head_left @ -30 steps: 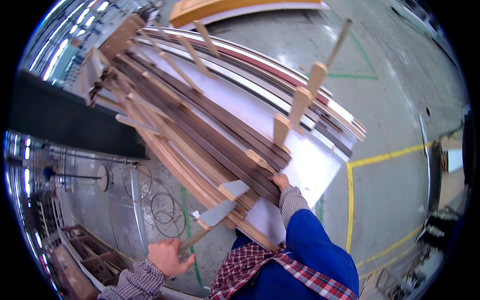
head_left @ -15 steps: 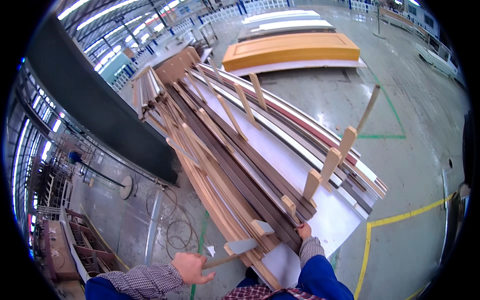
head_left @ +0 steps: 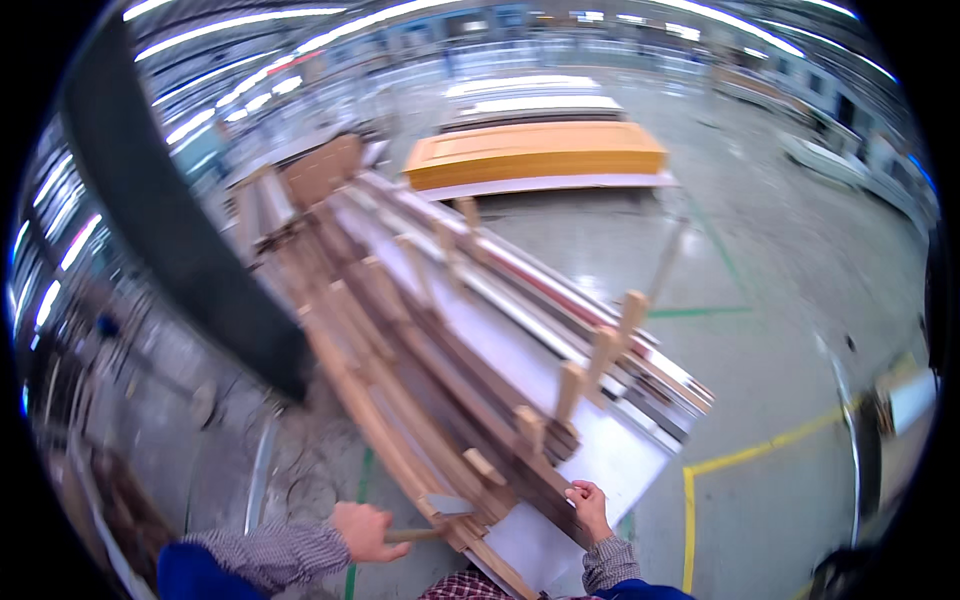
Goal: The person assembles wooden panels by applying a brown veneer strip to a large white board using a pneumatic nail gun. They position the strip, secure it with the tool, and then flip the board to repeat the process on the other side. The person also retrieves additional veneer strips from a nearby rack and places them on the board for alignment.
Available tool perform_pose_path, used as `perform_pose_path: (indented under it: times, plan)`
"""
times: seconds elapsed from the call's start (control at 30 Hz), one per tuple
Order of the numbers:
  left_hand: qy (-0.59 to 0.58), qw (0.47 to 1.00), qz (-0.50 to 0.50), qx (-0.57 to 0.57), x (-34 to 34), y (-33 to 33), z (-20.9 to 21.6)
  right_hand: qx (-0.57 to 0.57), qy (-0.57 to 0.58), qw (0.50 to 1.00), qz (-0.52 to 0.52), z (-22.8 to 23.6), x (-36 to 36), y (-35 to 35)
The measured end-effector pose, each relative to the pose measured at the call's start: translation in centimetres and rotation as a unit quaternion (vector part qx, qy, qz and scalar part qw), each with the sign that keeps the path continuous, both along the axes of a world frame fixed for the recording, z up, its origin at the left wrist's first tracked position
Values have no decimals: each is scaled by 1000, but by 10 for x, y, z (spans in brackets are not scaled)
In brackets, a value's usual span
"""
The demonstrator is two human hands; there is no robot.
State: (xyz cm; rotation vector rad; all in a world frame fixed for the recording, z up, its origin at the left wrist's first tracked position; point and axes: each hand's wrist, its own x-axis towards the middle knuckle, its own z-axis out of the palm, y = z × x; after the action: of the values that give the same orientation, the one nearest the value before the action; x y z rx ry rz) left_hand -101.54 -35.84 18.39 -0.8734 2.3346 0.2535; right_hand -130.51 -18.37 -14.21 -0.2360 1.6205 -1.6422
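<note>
My left hand [head_left: 362, 532] is closed round the free end of a pale wooden post [head_left: 415, 535] at the near left side of the loaded rack; motion blur softens its fingers. My right hand [head_left: 592, 510] is at the near end of the load, its fingers loosely bent and apart. Its fingertips are beside the edge of a dark brown strip [head_left: 540, 482]; whether they touch it I cannot tell. Long brown strips lie lengthwise between upright wooden posts, over a white board [head_left: 632, 470]. A short wooden peg [head_left: 530, 428] stands beyond my right hand.
A dark curved pillar [head_left: 160, 200] rises close along the rack's left side. Past the rack lies a stack of orange-brown panels [head_left: 535, 160]. White and reddish strips [head_left: 530, 270] run along the rack's right side. Yellow floor tape [head_left: 760, 445] marks the floor at right.
The view has shifted and blurred, with the rack lower and further left. My right hand has drawn back from the short peg toward the strips' near end. My left hand stays at the post.
</note>
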Motion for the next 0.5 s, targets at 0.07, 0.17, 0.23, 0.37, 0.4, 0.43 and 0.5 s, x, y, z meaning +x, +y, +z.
perform_pose_path:
  times: [0.07,0.17,0.23,0.37,0.4,0.43,0.5]
  plan:
    - [24,999,-23,-5,4,-1,-1,25,40,999,-16,48,5,44]
    - [-9,998,-38,43,11,-2,-3,11,57,989,-137,122,15,115]
    - [97,985,-41,136,12,-7,-7,15,94,964,-248,175,23,168]
    - [-3,669,371,644,-38,-85,-28,-27,209,848,-486,288,47,271]
    - [75,644,413,640,-46,-102,-38,-37,225,814,-535,319,58,293]
    - [165,641,428,615,-60,-115,-50,-48,238,780,-576,346,68,317]
    - [293,637,425,572,-91,-150,-75,-12,295,713,-636,403,93,336]
